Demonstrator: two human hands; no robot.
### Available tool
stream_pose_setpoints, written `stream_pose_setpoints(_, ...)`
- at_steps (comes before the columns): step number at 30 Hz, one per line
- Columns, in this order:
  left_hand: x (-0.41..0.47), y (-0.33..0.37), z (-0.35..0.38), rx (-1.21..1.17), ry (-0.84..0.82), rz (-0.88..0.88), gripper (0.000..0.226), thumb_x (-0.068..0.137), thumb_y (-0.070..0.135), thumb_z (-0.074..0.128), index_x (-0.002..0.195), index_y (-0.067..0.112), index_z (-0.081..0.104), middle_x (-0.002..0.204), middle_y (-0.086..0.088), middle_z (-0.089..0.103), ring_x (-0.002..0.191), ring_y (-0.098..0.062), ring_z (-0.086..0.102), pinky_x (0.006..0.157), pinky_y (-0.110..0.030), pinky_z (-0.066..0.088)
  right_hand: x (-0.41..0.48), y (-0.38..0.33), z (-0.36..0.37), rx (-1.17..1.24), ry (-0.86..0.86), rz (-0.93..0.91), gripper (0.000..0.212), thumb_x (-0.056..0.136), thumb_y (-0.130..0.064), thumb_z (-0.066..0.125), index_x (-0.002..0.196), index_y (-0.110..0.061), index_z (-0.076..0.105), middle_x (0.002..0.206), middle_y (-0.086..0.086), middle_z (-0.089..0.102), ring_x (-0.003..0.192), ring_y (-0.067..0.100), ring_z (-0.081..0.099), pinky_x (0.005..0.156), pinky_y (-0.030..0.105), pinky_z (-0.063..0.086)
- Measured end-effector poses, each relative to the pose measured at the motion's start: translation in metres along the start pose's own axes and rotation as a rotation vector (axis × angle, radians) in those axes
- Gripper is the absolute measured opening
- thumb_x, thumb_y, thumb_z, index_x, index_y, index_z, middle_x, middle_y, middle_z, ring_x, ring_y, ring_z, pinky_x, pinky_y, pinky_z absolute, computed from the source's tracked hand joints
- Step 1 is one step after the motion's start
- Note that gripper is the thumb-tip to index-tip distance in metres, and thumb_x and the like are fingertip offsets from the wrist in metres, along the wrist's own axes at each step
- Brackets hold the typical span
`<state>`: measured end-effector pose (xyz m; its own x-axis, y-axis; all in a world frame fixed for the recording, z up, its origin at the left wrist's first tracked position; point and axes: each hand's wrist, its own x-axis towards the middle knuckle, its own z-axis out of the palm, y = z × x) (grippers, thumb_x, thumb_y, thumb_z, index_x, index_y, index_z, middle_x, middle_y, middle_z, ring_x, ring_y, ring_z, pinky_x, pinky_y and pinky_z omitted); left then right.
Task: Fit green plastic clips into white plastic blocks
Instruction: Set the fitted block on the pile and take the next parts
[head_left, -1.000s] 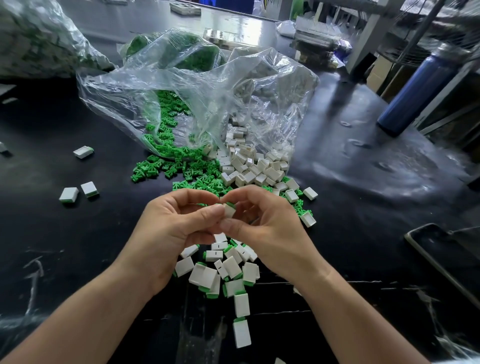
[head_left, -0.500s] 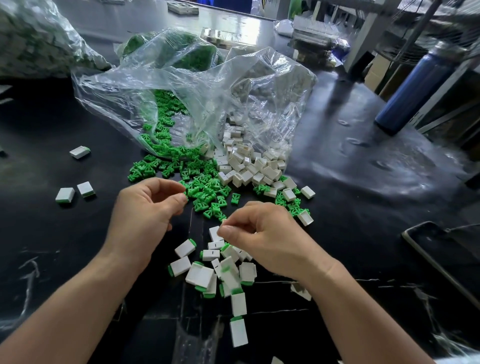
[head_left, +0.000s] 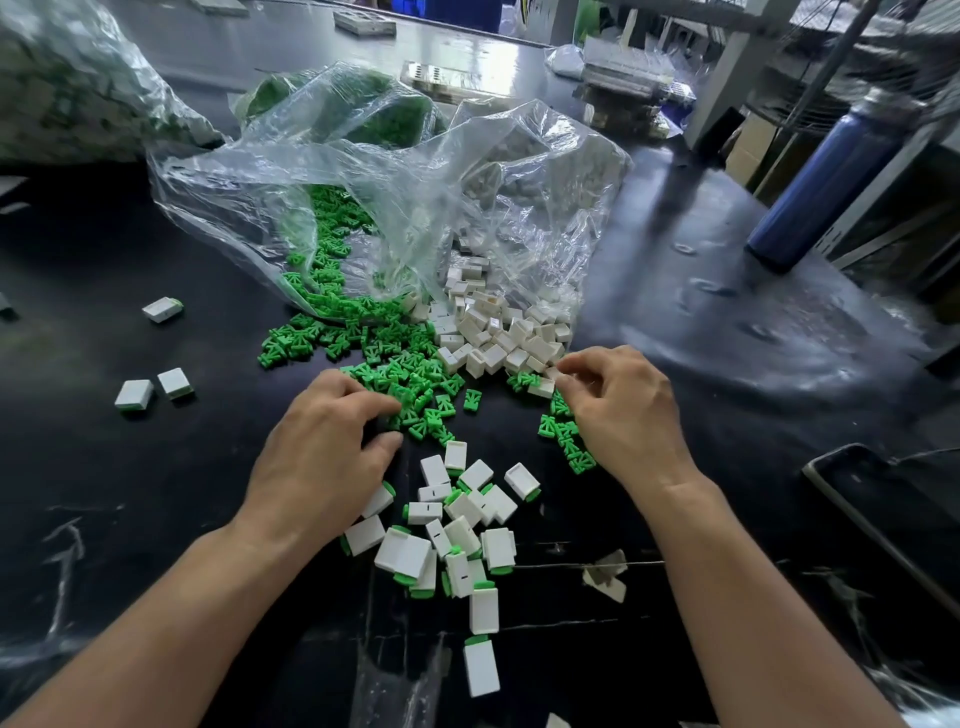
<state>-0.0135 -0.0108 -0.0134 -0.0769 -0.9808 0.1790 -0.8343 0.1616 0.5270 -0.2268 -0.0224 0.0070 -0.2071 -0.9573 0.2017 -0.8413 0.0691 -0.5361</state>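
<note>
The left hand (head_left: 317, 457) lies palm down on the black table (head_left: 156, 493), its fingers bent with the tips buried in the loose green clips (head_left: 395, 364). Whether it has one pinched I cannot tell, since the fingertips are hidden among the clips. The right hand (head_left: 628, 410) reaches to the near edge of the heap of white blocks (head_left: 498, 338). Its thumb and forefinger are closed on one white block (head_left: 552, 372), and the other fingers are curled loosely behind.

Both heaps spill from the mouth of a clear plastic bag (head_left: 395, 197) that lies crumpled across the middle of the table, clips to the left and blocks to the right, touching where they meet. A few more clips lie just beside the right hand's heel.

Between the two wrists sits a cluster of finished pieces (head_left: 457, 525) (white blocks with a green edge showing at one end), some stacked on each other. Three more lie well apart, off to the left. A blue bottle (head_left: 821, 187) stands at the far right.
</note>
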Motion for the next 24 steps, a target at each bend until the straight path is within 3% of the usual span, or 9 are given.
stream_pose_setpoints(5,0.000,0.001,-0.001,-0.012,0.000,-0.029,0.022,0.081,0.021,0.069,0.102,0.014,0.069,0.102,0.001,0.052,0.101,-0.019,0.050,0.080,-0.023,0.032,0.003,0.002,0.013,-0.125,-0.037,-0.017,0.026,0.088,-0.026,0.059,0.114,-0.022,0.064,0.108,0.004,0.054,0.110,0.021,0.046,0.087,0.025,0.032)
stream_pose_setpoints(9,-0.002,0.002,-0.003,-0.050,0.060,-0.005,0.018,0.078,0.015,0.071,0.095,0.011,0.068,0.091,0.002,0.055,0.090,-0.019,0.055,0.077,-0.023,0.035,0.003,0.002,0.018,-0.175,-0.060,-0.026,0.027,0.088,-0.025,0.060,0.114,-0.020,0.063,0.112,0.006,0.051,0.111,0.022,0.042,0.090,0.027,0.032)
stream_pose_setpoints(12,-0.003,0.004,-0.008,-0.134,0.124,-0.033,0.016,0.076,0.012,0.072,0.092,0.012,0.069,0.079,0.000,0.065,0.075,-0.019,0.061,0.071,-0.024,0.043,0.004,0.001,0.020,-0.167,-0.051,-0.027,0.016,0.087,-0.024,0.061,0.101,-0.017,0.065,0.107,0.006,0.051,0.108,0.023,0.043,0.086,0.027,0.031)
stream_pose_setpoints(15,-0.003,0.007,-0.009,-0.239,0.156,-0.073,0.017,0.074,0.006,0.071,0.088,0.016,0.068,0.072,0.009,0.064,0.067,-0.005,0.060,0.060,-0.003,0.038,0.004,0.002,0.020,-0.158,-0.047,-0.034,0.013,0.087,-0.023,0.062,0.098,-0.015,0.063,0.105,0.006,0.052,0.106,0.023,0.044,0.086,0.028,0.031)
stream_pose_setpoints(17,-0.003,0.008,-0.009,-0.326,0.168,-0.110,0.024,0.074,0.002,0.069,0.085,0.022,0.065,0.073,0.014,0.062,0.066,0.003,0.057,0.056,0.003,0.036,0.004,0.003,0.019,-0.145,-0.039,-0.041,0.014,0.087,-0.022,0.061,0.099,-0.014,0.062,0.106,0.007,0.053,0.106,0.024,0.045,0.085,0.027,0.031)
stream_pose_setpoints(21,-0.002,0.006,-0.013,-0.502,0.170,-0.164,0.033,0.073,-0.002,0.069,0.078,0.030,0.065,0.073,0.015,0.065,0.061,0.009,0.058,0.057,0.002,0.040,0.004,0.002,0.012,-0.024,0.016,-0.036,0.010,0.088,-0.021,0.060,0.095,-0.015,0.057,0.097,0.003,0.058,0.088,0.018,0.049,0.067,0.021,0.025)
stream_pose_setpoints(24,-0.002,0.008,-0.016,-0.720,0.110,-0.195,0.032,0.071,-0.009,0.071,0.070,0.023,0.068,0.064,0.010,0.069,0.056,0.004,0.059,0.057,-0.005,0.047,-0.001,-0.004,0.008,0.112,0.024,-0.049,0.011,0.087,-0.017,0.062,0.091,-0.019,0.052,0.088,-0.002,0.057,0.082,0.015,0.053,0.068,0.020,0.032)
